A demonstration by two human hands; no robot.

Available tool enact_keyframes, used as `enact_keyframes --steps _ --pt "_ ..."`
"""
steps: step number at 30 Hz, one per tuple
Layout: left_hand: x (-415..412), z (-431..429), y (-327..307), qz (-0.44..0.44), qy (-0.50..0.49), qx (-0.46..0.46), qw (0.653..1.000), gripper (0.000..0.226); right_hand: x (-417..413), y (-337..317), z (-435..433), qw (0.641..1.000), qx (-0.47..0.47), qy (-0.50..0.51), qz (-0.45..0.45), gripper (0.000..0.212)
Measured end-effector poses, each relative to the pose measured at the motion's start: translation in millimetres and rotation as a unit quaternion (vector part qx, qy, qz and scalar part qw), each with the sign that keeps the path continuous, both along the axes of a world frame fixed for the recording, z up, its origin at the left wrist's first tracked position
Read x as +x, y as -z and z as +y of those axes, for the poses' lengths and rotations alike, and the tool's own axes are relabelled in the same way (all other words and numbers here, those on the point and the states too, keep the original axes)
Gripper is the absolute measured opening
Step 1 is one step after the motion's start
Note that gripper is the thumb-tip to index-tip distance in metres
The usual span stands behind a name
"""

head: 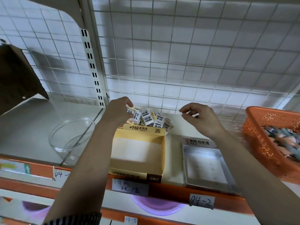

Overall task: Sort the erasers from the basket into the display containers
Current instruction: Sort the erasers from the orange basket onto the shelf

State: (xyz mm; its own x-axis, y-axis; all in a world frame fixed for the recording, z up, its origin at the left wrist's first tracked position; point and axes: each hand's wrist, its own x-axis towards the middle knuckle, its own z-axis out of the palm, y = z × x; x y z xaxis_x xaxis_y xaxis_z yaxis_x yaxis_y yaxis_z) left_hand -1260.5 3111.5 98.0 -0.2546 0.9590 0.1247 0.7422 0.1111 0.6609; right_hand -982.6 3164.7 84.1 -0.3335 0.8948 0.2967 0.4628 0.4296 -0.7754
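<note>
**Shelf sorting: a loose heap behind the box is the weak spot**

Head view. White shop shelf (32,127) backed by a wire grid (178,54) carries everything. The left hand (120,109) reaches to the back, its fingers (128,105) curled round a wrapped eraser (130,111) at the top of the eraser pile (151,119), which lies behind the yellow box (141,129) and touches its rear wall. The right hand (199,117) hovers near the pile with fingers loosely curled and nothing seen between them. More erasers sit in the orange basket (259,132) at the far right.

Risks, as I judge them:
- The pile is heaped, not stacked; lifting one piece from the top could send its neighbours sliding along the shelf or over the box wall.
- The yellow box and the grey box (197,142) stand at the shelf's front edge; a forearm crossing above them could nudge either off.
- The clear tub (71,138) leans tilted, so a knock from the left arm could roll it.
- The basket's contents look different from the white pile, so a piece could land in the wrong container.

Hard to make out: the basket's erasers are blurred and cut off by the frame edge. Whether the right thumb and forefinger touch cannot be told. How deep the pile runs is hidden by the hand and the box wall.
</note>
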Motion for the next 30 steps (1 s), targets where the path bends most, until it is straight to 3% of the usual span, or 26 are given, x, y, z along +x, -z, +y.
enact_keyframes --steps 11,16,21,30 --pt "5 5 11 0.005 0.033 -0.016 0.999 0.019 1 -2 -4 1.000 -0.005 -0.004 0.011 0.015" --pt "24 8 2 0.063 0.058 0.043 0.995 0.026 12 -4 -3 1.000 -0.001 0.009 0.004 0.015" --pt "72 22 -13 0.106 0.109 0.109 0.982 0.021 38 -15 -5 0.998 0.038 0.039 -0.024 0.016" --pt "214 51 -24 0.106 0.242 0.131 0.955 0.019 165 -45 -14 0.970 0.111 0.161 -0.143 0.021"
